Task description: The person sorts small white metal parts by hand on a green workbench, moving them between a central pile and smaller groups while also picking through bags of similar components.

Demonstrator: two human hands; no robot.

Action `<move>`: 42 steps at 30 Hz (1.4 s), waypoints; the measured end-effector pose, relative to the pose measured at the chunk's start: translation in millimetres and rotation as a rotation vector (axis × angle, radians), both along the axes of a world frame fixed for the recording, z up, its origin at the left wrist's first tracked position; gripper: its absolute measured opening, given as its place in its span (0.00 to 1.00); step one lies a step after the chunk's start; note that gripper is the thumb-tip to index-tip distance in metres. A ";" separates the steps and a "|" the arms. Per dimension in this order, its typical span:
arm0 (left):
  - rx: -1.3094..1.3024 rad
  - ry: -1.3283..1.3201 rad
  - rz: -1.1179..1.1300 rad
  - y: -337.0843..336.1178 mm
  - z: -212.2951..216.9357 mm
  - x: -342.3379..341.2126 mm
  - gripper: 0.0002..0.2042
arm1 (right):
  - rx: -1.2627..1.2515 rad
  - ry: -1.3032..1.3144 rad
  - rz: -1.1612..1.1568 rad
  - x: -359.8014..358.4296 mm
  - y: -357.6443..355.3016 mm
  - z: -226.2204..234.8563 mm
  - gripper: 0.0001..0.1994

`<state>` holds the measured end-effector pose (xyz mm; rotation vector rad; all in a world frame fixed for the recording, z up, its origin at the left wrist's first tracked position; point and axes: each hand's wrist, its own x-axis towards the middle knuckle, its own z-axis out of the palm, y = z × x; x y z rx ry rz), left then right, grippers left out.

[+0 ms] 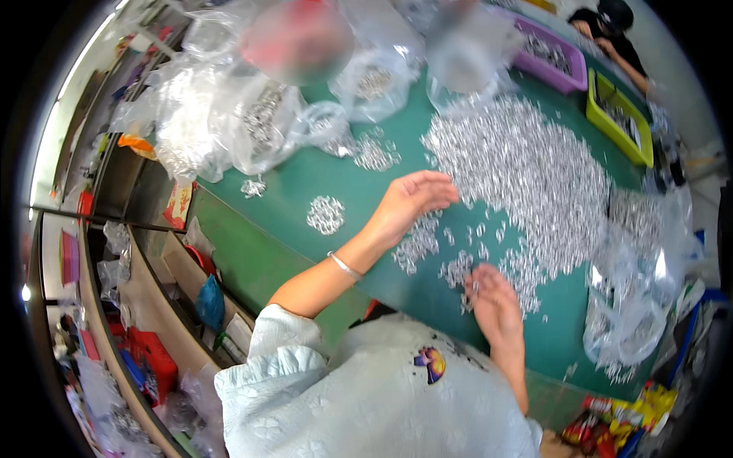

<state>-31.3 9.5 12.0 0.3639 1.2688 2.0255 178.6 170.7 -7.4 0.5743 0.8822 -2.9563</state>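
The left hand (418,195) and right hand (496,299) are hanging half-curled, any hold unclear, and a careless sweep could be mixing the large heap of small silver metal pieces (527,172), sitting at the right hand's one o'clock, into the smaller silver pile (418,246) at its ten.

Item, eleven o'clock: red-topped rounded shape (298,38), blurred; kind beyond me. Item, one o'clock: grey rounded shape (467,46), likewise. Item, two o'clock: co-worker (628,61), cap cut off at the top. Item, between two and three: heap of silver metal pieces (519,175), its inner pieces too small to separate. Item, four o'clock: right hand (496,304), fingertips smeared; grip uncertain to my eye. Item, near centre: left hand (412,200), palm hidden.
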 end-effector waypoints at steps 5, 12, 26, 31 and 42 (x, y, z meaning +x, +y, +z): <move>-0.262 0.269 -0.219 -3.5 6.2 77.4 0.14 | 0.004 0.112 -0.005 -6.0 1.2 12.8 0.19; -0.497 1.117 -0.029 11.6 9.1 115.3 0.23 | 0.178 0.032 -0.017 1.0 -5.1 9.6 0.17; -0.395 1.294 -0.269 33.9 4.6 116.0 0.10 | 0.391 -0.071 0.009 31.2 1.1 5.8 0.15; -0.376 1.317 -0.174 39.8 5.4 122.3 0.11 | 0.555 -0.119 0.059 36.3 12.1 14.9 0.11; -0.364 1.132 -0.073 35.3 6.9 124.4 0.14 | 1.905 -0.628 -0.720 76.2 174.4 70.9 0.10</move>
